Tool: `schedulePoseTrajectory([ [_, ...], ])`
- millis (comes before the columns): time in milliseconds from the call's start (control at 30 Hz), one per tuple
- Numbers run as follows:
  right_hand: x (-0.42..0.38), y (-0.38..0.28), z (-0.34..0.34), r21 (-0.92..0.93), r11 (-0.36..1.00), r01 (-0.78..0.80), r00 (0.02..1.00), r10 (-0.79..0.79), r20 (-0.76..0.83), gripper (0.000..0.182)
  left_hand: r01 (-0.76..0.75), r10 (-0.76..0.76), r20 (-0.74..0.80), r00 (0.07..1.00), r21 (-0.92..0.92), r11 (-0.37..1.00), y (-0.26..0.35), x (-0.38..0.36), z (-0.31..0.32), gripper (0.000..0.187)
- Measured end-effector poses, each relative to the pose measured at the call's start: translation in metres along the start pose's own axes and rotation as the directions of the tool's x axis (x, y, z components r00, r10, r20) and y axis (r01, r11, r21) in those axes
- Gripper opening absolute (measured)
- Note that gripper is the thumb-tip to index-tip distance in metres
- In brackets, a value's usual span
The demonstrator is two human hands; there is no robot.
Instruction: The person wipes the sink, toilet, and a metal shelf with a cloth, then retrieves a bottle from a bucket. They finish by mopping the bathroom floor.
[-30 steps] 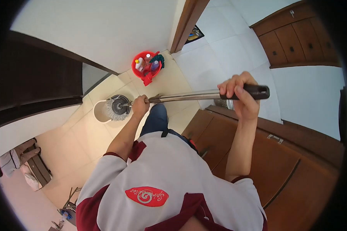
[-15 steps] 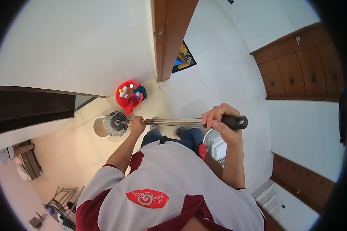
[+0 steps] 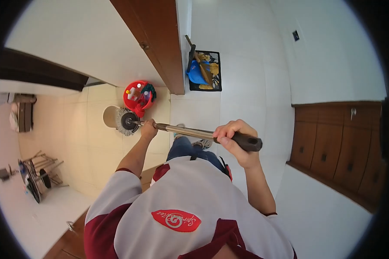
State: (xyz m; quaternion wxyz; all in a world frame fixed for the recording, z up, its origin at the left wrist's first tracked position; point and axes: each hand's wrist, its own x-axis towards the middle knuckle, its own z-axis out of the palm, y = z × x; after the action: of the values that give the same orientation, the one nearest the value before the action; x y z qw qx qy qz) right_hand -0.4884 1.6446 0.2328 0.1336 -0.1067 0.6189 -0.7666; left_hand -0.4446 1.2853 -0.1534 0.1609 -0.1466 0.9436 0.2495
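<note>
A mop (image 3: 181,129) with a metal pole spans the space in front of me, its round dark head with grey-white strands at the left end. My left hand (image 3: 149,128) is wrapped round the lower pole, close to the mop head. Near the black grip at the upper end, my right hand (image 3: 237,140) is closed on the pole. The mop head overlaps the rim of a cream bucket (image 3: 109,117) in this view. Beside it stands a red basin (image 3: 129,105) holding several bottles and a dark green cloth.
A blue dustpan (image 3: 196,73) and a brush lie on a black floral mat (image 3: 215,83) past the wooden door frame (image 3: 160,47). Brown drawers (image 3: 324,142) line the right. A folding metal stand (image 3: 47,166) and a dark suitcase (image 3: 25,116) are at the left.
The view has turned, bringing the dustpan and mat fully into sight. My feet have shifted on the floor, and the white container near my right side has left view. Both hands still hold the mop.
</note>
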Motion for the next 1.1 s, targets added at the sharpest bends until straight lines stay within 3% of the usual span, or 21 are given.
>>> schedulePoseTrajectory([
  [100, 0.001, -0.012, -0.038, 0.058, 0.998, 0.029, 1.000, -0.029, 0.000, 0.016, 0.068, -0.068, 0.034, 0.997, 0.009, 0.998, 0.050, -0.014, 0.008, 0.013],
  [267, 0.008, -0.036, -0.106, -0.032, 0.998, 0.050, 0.998, -0.049, 0.030, 0.015, 0.125, -0.125, 0.001, 0.992, 0.000, 0.992, 0.121, -0.020, 0.042, 0.017],
  [467, 0.052, -0.081, -0.183, -0.090, 0.988, 0.127, 0.984, -0.114, 0.137, 0.018, 0.103, -0.105, -0.006, 0.994, -0.127, 0.987, 0.226, -0.013, 0.056, 0.016],
  [733, 0.137, -0.140, -0.286, -0.200, 0.962, 0.188, 0.948, -0.124, 0.292, 0.026, 0.089, -0.136, -0.131, 0.982, -0.315, 0.945, 0.372, 0.032, 0.082, 0.013],
  [1100, 0.259, -0.221, -0.322, -0.312, 0.901, 0.301, 0.877, -0.134, 0.461, 0.023, 0.023, -0.151, -0.197, 0.969, -0.535, 0.844, 0.515, 0.115, 0.086, 0.017],
])
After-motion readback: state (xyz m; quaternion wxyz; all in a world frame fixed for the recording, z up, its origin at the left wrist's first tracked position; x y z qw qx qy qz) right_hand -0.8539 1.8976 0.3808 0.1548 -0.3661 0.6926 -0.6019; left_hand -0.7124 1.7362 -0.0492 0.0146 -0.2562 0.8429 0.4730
